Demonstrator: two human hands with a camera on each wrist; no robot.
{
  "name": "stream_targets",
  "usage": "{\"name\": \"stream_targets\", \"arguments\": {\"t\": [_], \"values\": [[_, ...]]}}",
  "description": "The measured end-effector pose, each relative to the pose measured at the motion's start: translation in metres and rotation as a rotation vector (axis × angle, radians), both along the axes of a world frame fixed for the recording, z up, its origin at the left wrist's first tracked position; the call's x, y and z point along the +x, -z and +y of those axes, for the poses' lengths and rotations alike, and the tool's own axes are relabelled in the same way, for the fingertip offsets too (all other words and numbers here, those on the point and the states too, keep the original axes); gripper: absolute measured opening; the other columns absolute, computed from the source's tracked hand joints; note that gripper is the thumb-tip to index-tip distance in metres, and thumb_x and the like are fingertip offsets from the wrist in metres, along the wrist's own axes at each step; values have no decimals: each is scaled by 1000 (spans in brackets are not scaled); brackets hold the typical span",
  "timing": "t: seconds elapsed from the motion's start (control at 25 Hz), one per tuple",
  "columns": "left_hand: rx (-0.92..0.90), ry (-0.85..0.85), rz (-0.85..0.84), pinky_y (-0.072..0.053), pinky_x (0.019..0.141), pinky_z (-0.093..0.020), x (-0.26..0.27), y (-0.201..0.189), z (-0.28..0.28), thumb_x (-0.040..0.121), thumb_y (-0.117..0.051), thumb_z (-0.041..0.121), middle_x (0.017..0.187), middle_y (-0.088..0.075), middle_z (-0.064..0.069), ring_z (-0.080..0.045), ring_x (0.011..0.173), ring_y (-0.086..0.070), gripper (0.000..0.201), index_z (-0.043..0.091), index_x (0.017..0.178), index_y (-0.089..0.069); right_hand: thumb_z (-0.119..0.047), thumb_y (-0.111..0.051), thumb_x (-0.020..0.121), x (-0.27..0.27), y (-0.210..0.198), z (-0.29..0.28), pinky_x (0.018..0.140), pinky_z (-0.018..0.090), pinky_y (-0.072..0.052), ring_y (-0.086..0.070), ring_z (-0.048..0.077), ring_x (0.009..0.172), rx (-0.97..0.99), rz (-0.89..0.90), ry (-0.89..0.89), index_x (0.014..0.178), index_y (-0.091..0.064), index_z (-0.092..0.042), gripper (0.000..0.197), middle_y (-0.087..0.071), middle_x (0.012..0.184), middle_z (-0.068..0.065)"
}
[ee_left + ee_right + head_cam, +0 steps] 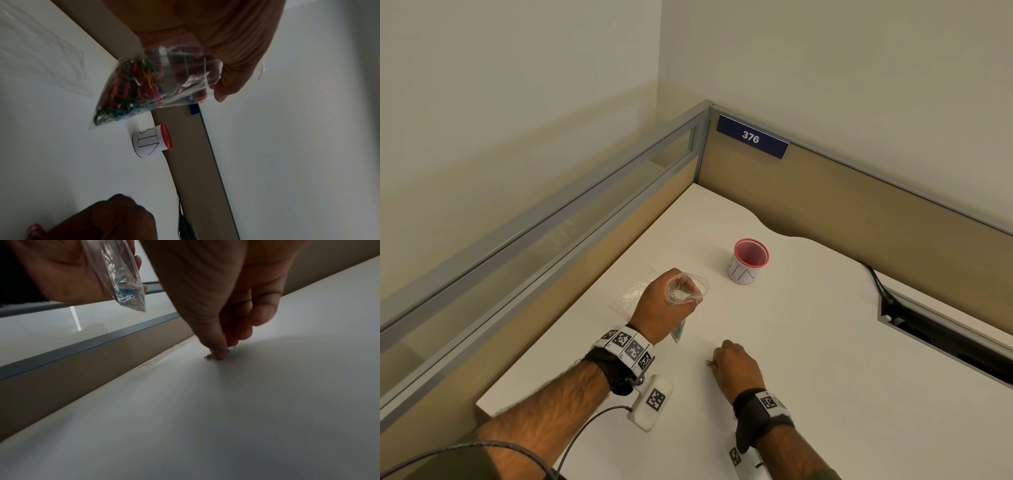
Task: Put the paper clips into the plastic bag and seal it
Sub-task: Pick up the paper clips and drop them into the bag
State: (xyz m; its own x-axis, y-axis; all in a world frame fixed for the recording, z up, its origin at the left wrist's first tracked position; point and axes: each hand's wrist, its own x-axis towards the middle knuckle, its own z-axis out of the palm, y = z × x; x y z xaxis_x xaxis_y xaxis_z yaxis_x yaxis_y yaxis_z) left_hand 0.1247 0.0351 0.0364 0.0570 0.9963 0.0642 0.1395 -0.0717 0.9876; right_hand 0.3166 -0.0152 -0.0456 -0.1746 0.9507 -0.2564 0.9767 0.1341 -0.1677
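We are holding the plastic bag [687, 291] up off the worktop [825, 342] with our left hand [664, 305], fingers curled round its upper part so the mouth is gaping open toward us. In the left wrist view the bag [156, 87] is hanging from that hand [236, 48] with a heap of coloured paper clips [131, 86] sitting in its lower corner, and the thumb and fingers are pinching the clear film near the opening. The bag is hovering over the left half of the worktop, nearer the left edge than the right one.

Our right hand [736, 366] is reaching down to the worktop near the front edge, well apart from the left hand. Its fingers are closing on a pink paper clip [709, 362] lying flat on the surface; in the right wrist view the thumb and fingertips [219, 352] are pressing together on it, and most of the clip is hidden under them.

A second clear bag [635, 291] is lying flat by the left edge, just behind the left hand. A red mesh cup [750, 262] wrapped in paper lettered "BIN" is standing upright toward the back edge. A blue plate reading 376 [751, 137] is sitting on the partition at the back corner
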Motion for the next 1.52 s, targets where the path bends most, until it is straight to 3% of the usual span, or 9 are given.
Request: {"name": "stream_targets", "arguments": {"t": [0.32, 0.48, 0.72, 0.96, 1.12, 1.24, 1.36, 1.52], "values": [[-5, -3, -2, -51, 90, -26, -2, -1, -1, 81, -74, 3, 96, -71, -8, -20, 98, -66, 15, 7, 91, -63, -18, -49, 89, -2, -7, 5, 78, 33, -47, -57, 27, 97, -39, -4, 18, 99, -62, -10, 18, -61, 106, 8], [-8, -7, -18, -51, 92, -30, -4, 2, -1, 77, -74, 11, 96, -71, -7, -20, 99, -67, 17, 8, 90, -64, -23, -56, 84, 11, -21, 6, 70, 25, -42, -58, 21, 87, -62, 121, 103, 81, -58, -19, 5, -58, 92, 0], [-19, 8, 0, -52, 91, -34, 0, 4, -1, 79, -74, 8, 91, -71, -3, -18, 95, -67, 14, 11, 88, -64, -20, -68, 81, 26, -93, 13, 61, 19, -42, -53, 14, 69, 137, 435, 137, 74, -58, -23, 12, -58, 79, -3], [-12, 57, 8, -54, 89, -35, 7, 1, -2, 78, -74, 20, 94, -72, 0, -17, 98, -68, 15, 21, 90, -64, -22, -69, 85, -16, -175, 27, 64, 13, -47, -53, 10, 69, 367, 696, 8, 81, -64, -20, 7, -60, 79, -4], [1, 61, 27, -55, 82, -34, 10, -6, -2, 83, -73, 10, 91, -70, -5, -20, 91, -67, 17, 15, 96, -63, -31, -64, 88, -33, -175, 39, 68, 24, -54, -55, 12, 75, 330, 573, -73, 92, -69, -19, 14, -60, 87, -2], [6, 60, 1, -53, 79, -32, 10, -7, -1, 81, -73, 10, 90, -70, -10, -23, 87, -67, 18, 11, 96, -63, -29, -59, 93, -36, -170, 39, 74, 29, -55, -56, 11, 80, 312, 442, -127, 102, -71, -20, 18, -61, 92, -2], [12, 58, 5, -53, 85, -33, 7, -2, -1, 77, -73, 17, 89, -70, 0, -16, 92, -67, 16, 18, 91, -65, -20, -61, 91, -29, -175, 36, 70, 22, -51, -56, 12, 77, 396, 526, -116, 96, -72, -17, 12, -62, 88, -1], [11, 53, -4, -52, 92, -35, 5, 3, -2, 76, -73, 16, 91, -71, 2, -15, 97, -67, 16, 18, 89, -65, -18, -65, 88, 4, -152, 37, 68, 17, -46, -55, 9, 74, 425, 553, 82, 90, -68, -18, 4, -60, 84, -4]]}}
